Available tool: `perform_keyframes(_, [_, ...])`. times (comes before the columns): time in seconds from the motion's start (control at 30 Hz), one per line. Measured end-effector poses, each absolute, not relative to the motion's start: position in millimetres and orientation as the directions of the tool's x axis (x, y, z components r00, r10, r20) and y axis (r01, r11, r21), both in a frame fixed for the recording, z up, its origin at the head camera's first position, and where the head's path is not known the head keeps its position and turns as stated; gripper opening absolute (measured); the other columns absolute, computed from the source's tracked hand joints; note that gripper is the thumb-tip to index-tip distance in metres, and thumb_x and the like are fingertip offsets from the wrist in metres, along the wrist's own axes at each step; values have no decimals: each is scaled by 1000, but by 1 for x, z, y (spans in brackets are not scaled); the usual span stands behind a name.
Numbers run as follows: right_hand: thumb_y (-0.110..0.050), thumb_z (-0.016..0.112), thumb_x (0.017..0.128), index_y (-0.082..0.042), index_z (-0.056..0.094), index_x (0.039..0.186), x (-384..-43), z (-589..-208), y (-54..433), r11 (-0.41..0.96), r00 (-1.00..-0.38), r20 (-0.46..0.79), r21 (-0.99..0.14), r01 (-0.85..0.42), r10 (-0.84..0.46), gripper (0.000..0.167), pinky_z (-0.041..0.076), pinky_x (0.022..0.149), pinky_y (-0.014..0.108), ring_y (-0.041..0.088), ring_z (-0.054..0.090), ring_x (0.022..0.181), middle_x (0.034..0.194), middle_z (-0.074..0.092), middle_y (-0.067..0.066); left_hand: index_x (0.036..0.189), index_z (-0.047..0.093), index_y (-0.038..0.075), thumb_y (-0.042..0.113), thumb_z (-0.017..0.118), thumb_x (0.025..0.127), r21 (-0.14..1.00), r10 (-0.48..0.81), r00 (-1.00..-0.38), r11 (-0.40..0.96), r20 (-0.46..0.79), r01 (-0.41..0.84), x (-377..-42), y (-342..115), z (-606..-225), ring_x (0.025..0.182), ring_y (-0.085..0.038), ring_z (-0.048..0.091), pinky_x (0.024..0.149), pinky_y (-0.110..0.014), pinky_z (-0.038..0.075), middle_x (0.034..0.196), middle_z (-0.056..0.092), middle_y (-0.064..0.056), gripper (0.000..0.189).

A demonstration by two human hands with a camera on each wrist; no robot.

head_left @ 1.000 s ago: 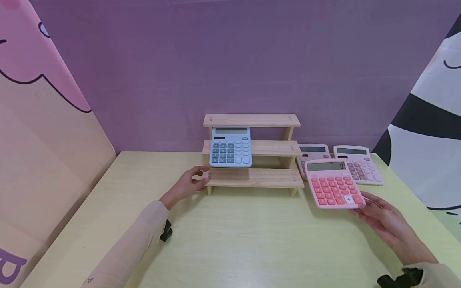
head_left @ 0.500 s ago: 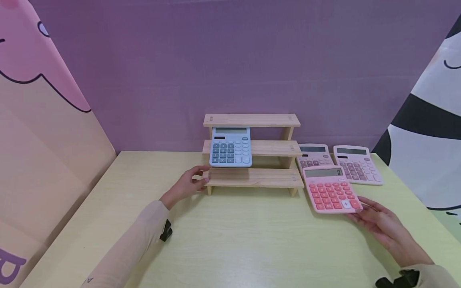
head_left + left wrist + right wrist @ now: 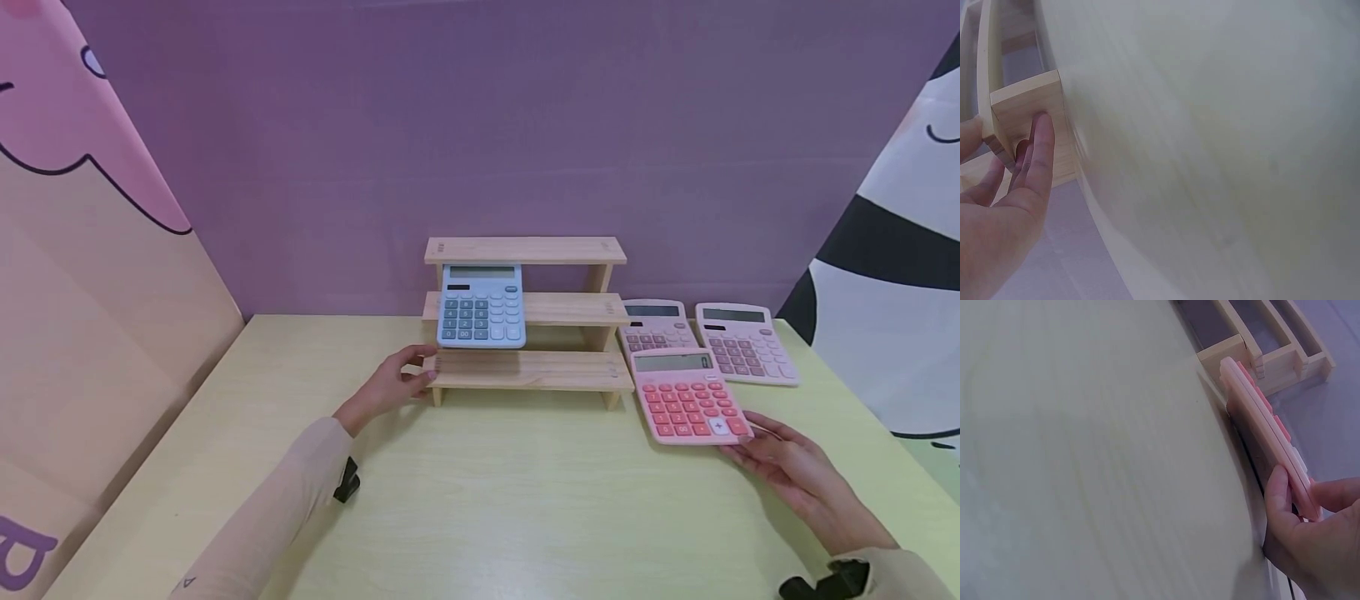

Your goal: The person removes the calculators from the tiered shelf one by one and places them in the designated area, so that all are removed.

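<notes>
A three-step wooden stand (image 3: 532, 371) stands at the back of the table. My left hand (image 3: 390, 383) grips the left end of its lowest step; in the left wrist view the thumb lies at the step's edge and the fingers (image 3: 1041, 159) reach underneath, against the leg. At the right, my right hand (image 3: 795, 471) pinches the lower right corner of a pink calculator (image 3: 678, 404), its keys facing up and its display reading 0. Seen from the right wrist, the pink calculator (image 3: 1266, 431) is tilted, close over the table. A blue calculator (image 3: 482, 308) leans on the middle step, at its left side.
Two pale pink calculators (image 3: 746, 343) lie right of the stand, and the pink one overlaps the nearer of them (image 3: 652, 321). Behind the table (image 3: 495, 500) rises a purple backdrop (image 3: 525, 125). Printed panels flank it left and right.
My right hand has brought the pink calculator lower and slightly toward me and to the left, uncovering more of the pale calculators behind. The left hand and the stand have stayed put.
</notes>
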State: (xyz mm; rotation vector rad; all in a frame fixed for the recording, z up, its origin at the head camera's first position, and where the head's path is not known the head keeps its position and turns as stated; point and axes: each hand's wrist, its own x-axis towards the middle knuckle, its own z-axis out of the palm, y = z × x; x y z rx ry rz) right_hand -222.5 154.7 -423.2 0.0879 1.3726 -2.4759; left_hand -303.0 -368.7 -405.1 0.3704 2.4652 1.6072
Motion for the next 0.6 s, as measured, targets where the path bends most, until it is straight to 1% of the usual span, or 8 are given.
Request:
perform_keyframes(0.33, [12,42,89,-16,61,98,-223,-423,154,-502,-952,-202,-813,294,-231,35,56,82,33,15,64,91,97,66,-1,136,39,9,14,55,92,914,297,-955,391,-13,109,-303,-369,-405,104,-30,57,82,-35,56,129,40,-16,47])
perform_keyframes(0.47, [11,45,89,-16,60,95,-223,-423,154,-501,-948,-228,-807,313,-224,32,56,82,33,15,64,90,95,66,-1,135,39,9,14,55,91,915,296,-955,389,-15,106,-303,-369,-405,103,-29,57,82,-34,56,129,41,-16,47])
perform_keyframes(0.6, [10,43,91,-15,60,93,-223,-423,154,-516,-941,-254,-788,337,-225,30,55,83,34,16,64,89,94,65,1,135,39,9,14,55,91,915,297,-955,388,-9,112,-304,-368,-405,102,-29,58,81,-34,56,129,41,-16,47])
